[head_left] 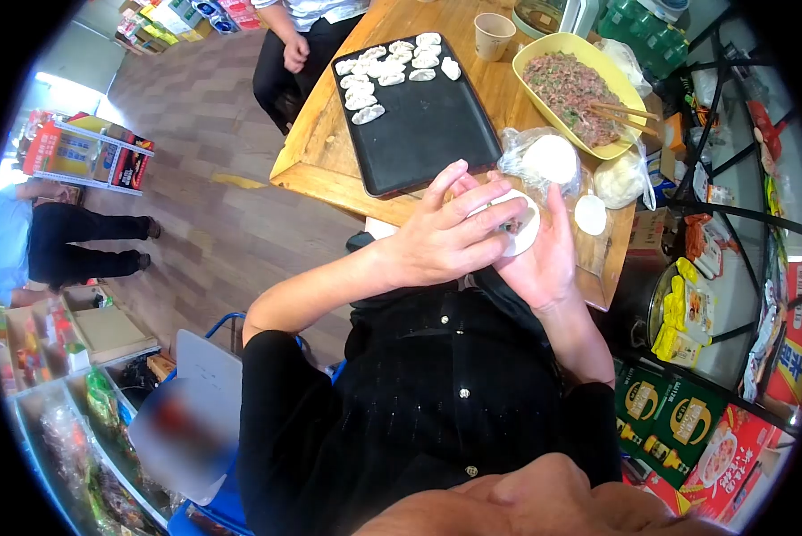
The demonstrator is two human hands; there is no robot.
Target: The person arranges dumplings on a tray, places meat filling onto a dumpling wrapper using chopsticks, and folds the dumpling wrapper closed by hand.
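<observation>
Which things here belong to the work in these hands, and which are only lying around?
Seem to belong:
- held wrapper, between left hand and right hand
- black tray, dumplings
- yellow bowl, filling, chopsticks
- loose wrapper

Probably just lying about:
- paper cup
- yellow packets
- green bottles
</observation>
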